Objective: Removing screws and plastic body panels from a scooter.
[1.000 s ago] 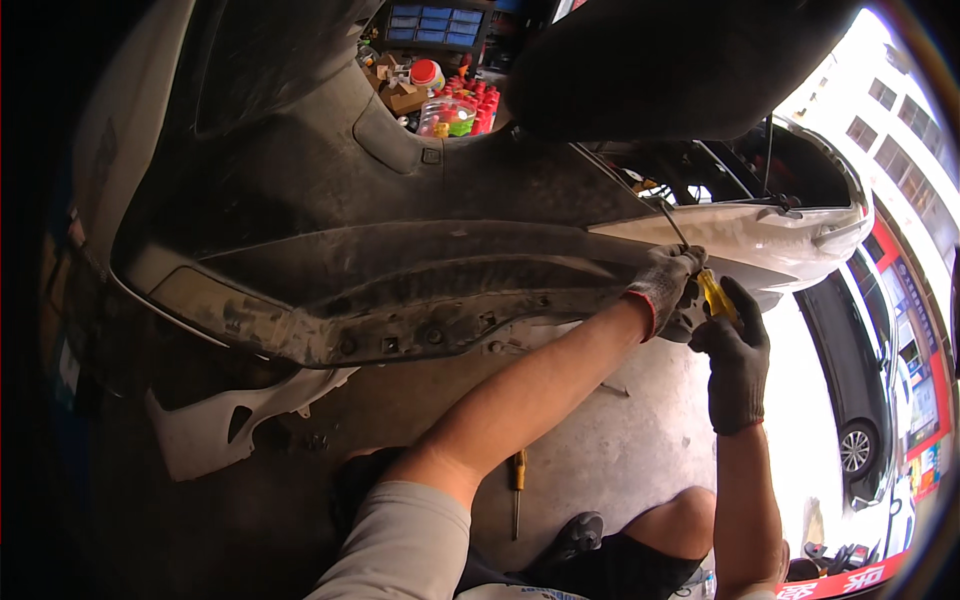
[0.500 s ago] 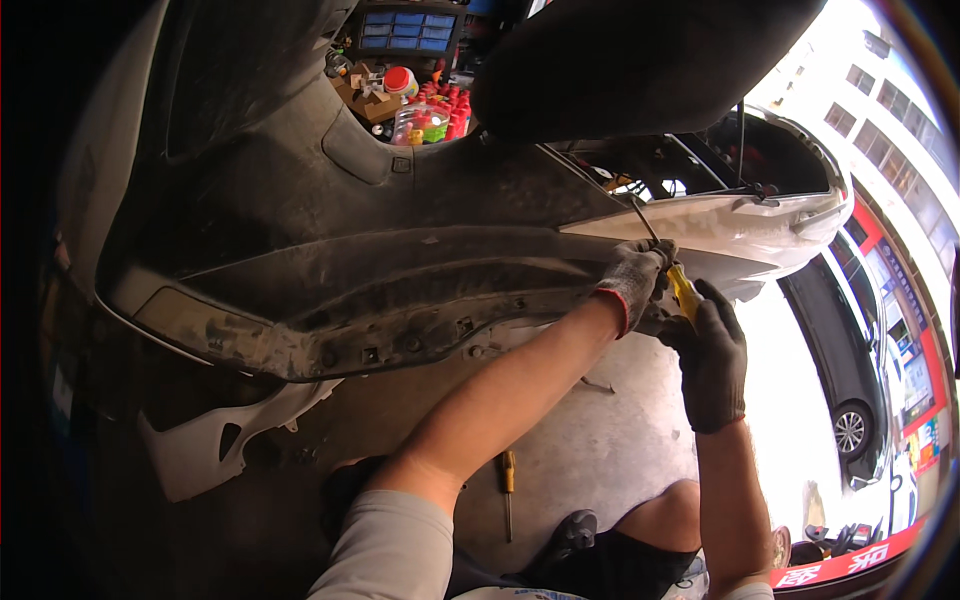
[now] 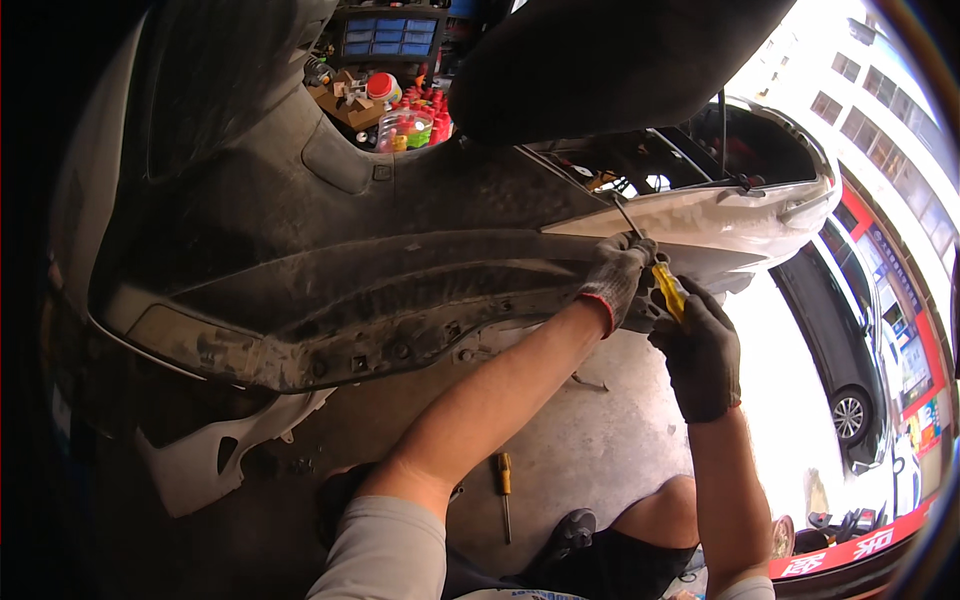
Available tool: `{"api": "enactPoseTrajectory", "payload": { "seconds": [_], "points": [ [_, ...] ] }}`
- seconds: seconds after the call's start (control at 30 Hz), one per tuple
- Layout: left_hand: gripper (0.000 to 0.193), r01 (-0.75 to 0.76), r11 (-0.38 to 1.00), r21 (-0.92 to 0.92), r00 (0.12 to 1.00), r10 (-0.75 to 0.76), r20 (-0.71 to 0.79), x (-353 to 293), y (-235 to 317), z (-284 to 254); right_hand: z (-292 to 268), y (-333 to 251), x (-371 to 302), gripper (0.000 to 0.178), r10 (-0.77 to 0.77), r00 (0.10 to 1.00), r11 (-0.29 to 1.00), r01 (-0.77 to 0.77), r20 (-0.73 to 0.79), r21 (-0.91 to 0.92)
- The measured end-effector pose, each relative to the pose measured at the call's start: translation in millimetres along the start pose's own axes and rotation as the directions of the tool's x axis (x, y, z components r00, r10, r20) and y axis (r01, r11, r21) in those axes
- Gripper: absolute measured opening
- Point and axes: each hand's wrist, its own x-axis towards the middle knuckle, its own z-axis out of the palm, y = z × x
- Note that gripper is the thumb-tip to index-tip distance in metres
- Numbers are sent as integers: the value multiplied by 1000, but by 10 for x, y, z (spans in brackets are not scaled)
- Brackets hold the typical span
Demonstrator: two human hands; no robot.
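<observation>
A screwdriver with a yellow handle (image 3: 669, 291) slants between my hands, its metal shaft pointing up and left. My right hand (image 3: 703, 350), in a dark work glove, has its fingers closed round the lower part of the handle. Above it, my left hand (image 3: 622, 268) wears a grey knit glove with a red cuff and closes on the shaft just past the handle. The shaft's far end reaches the upper edge of the car's pale panel section (image 3: 680, 218); exactly what the tip touches is too small to tell. A dark, dusty car body panel (image 3: 330, 265) spreads left of my hands.
Another yellow-handled screwdriver (image 3: 506, 480) lies on the floor. At lower left is a loose pale trim piece (image 3: 205, 462). A large black panel (image 3: 610, 65) overhangs the work. Bottles (image 3: 425, 115) and blue drawers (image 3: 388, 38) stand behind; a dark car (image 3: 822, 325) is parked at right.
The whole view has shifted slightly, so the car and both hands appear a little further left. Both hands keep their grip on the screwdriver; its tip stays at the panel's edge.
</observation>
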Motion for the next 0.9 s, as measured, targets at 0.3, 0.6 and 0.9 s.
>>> {"api": "enactPoseTrajectory", "payload": {
  "seconds": [0.3,0.6,0.9],
  "points": [
    [75,-220,945,242,961,252,-111,262,-97,-143,-38,48,82,40,5,998,998,-1,-58,62],
    [74,-99,964,247,994,109,-27,246,76,-262,-16,-5,111,32,-52,998,989,48,-23,-136],
    [70,-162,952,261,984,176,-30,313,16,-314,-80,14,164,31,-70,997,992,66,-31,-112]
  ]
}}
